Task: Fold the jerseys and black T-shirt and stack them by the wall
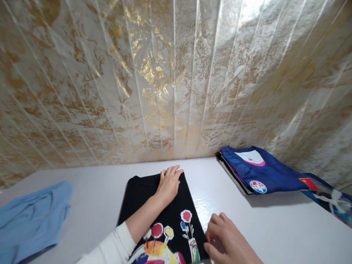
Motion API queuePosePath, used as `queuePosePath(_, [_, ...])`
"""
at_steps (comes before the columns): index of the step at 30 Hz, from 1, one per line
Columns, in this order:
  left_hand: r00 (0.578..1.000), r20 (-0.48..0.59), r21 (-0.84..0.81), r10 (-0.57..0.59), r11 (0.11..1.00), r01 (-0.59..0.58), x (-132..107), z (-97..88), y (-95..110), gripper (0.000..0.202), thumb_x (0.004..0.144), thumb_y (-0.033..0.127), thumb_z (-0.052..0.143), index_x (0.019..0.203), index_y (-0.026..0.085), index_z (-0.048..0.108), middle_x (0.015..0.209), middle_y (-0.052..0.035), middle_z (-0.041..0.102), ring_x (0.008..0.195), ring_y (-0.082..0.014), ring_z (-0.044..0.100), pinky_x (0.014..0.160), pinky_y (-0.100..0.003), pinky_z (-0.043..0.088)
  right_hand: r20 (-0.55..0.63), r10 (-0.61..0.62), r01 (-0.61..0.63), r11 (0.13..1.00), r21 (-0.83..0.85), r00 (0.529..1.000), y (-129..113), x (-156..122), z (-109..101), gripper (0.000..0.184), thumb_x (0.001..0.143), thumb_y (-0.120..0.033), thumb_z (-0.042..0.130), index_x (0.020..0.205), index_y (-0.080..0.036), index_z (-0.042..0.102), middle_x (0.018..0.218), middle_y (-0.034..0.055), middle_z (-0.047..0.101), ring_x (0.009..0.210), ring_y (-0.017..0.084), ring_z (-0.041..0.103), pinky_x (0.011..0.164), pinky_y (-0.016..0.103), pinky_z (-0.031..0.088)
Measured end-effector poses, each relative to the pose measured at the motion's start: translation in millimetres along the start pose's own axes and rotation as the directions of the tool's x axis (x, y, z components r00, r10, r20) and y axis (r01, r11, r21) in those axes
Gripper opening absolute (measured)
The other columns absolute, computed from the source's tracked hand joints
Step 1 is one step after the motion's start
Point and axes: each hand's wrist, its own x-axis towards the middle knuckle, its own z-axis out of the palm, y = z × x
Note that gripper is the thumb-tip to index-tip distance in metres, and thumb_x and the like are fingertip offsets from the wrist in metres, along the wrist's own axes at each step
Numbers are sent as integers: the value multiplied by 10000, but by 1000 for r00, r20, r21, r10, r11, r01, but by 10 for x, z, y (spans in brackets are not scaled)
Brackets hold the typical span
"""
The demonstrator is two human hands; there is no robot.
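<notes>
A black garment with a colourful flower print [162, 216] lies folded on the white table [110, 190] in front of me. My left hand [169, 183] rests flat on its far right corner, fingers stretched out and close together. My right hand [227, 240] is at the garment's near right edge, fingers curled and pinching the edge of the fabric.
A stack of folded blue sports shirts [264, 172] lies at the back right, one trailing off toward the right edge. A light blue garment [30, 216] is bunched at the left. A gold-patterned curtain [170, 80] hangs behind the table.
</notes>
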Motion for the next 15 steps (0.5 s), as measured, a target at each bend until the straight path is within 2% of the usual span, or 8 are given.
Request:
queuePosePath(2, [1000, 21, 36, -19, 999, 18, -177, -141, 24, 516, 826, 36, 503, 1322, 174, 465, 1472, -117, 392, 1347, -257, 332, 1050, -464, 277, -44, 12, -10, 999, 43, 999, -9, 94, -18, 120, 799, -255, 551, 697, -203, 586, 855, 39, 605, 894, 223, 513, 797, 352, 373])
queuePosePath(4, [995, 101, 65, -16, 998, 10, -392, -258, 73, 539, 854, 100, 509, 1382, 143, 407, 1515, -122, 320, 1398, -245, 261, 1080, -455, 270, -90, 18, -10, 996, 86, 996, 10, 260, -13, 213, 849, -315, 513, 682, -203, 582, 813, 33, 610, 866, 215, 523, 805, 348, 368])
queuePosePath(8, [963, 268, 73, 3, 997, -23, -819, -318, 140, 585, 928, 315, 491, 1458, 160, 297, 1550, -89, 202, 1431, -237, 179, 1123, -478, 245, -180, 30, -4, 990, 142, 983, 109, 769, 11, 273, 850, -349, 508, 644, -198, 606, 737, 33, 626, 801, 208, 544, 792, 335, 366])
queuePosePath(11, [970, 243, 88, -2, 996, -20, -1012, -237, 108, 582, 952, 407, 446, 1466, 185, 285, 1543, -78, 211, 1423, -249, 202, 1124, -501, 254, -211, 47, -9, 984, 177, 976, 188, 1155, 14, 247, 811, -340, 539, 639, -192, 638, 722, 42, 643, 768, 205, 562, 737, 309, 378])
queuePosePath(15, [987, 160, 122, -14, 992, -5, -1075, -139, 43, 579, 952, 445, 440, 1455, 186, 317, 1530, -92, 251, 1412, -265, 236, 1113, -489, 289, -218, 53, -8, 979, 204, 974, 276, 1463, 23, 199, 764, -321, 563, 663, -184, 667, 743, 53, 670, 757, 202, 582, 695, 286, 387])
